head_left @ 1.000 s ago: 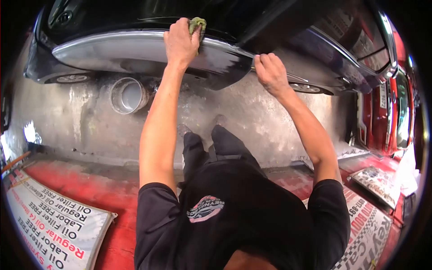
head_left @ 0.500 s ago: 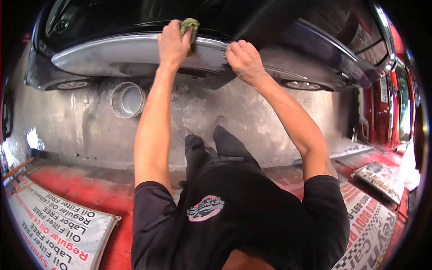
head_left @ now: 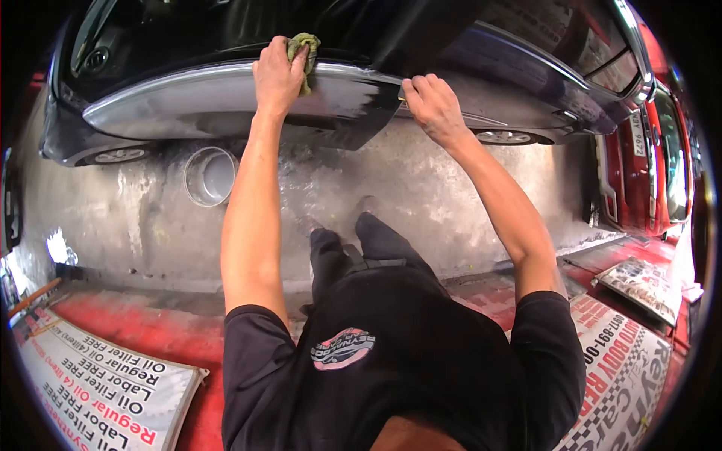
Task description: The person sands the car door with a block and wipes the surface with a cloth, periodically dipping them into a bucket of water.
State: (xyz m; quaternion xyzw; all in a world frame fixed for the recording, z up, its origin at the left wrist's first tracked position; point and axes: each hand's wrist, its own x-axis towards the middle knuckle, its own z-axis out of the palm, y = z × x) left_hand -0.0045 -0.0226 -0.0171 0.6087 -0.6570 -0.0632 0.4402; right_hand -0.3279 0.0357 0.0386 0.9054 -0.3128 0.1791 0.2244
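My left hand [head_left: 278, 79] has its fingers closed around a crumpled green cloth [head_left: 304, 54] at the upper edge of the dark car door [head_left: 353, 120]. The door has dull grey, scuffed patches over its panel. My right hand [head_left: 434, 107] is closed beside the door's rear edge, thumb and fingers pinched together. A small yellowish bit shows at these fingertips, but I cannot tell what it is.
A round bucket [head_left: 210, 177] with greyish liquid stands on the concrete floor [head_left: 150, 225] left of my legs. Printed signboards lie behind me, one on the left [head_left: 113, 383], another on the right [head_left: 617, 368]. A red car [head_left: 639, 180] is at far right.
My right hand has shifted to the right and slightly down. My left hand, with the cloth, has moved a little left. More of the door's rear edge shows between the hands.
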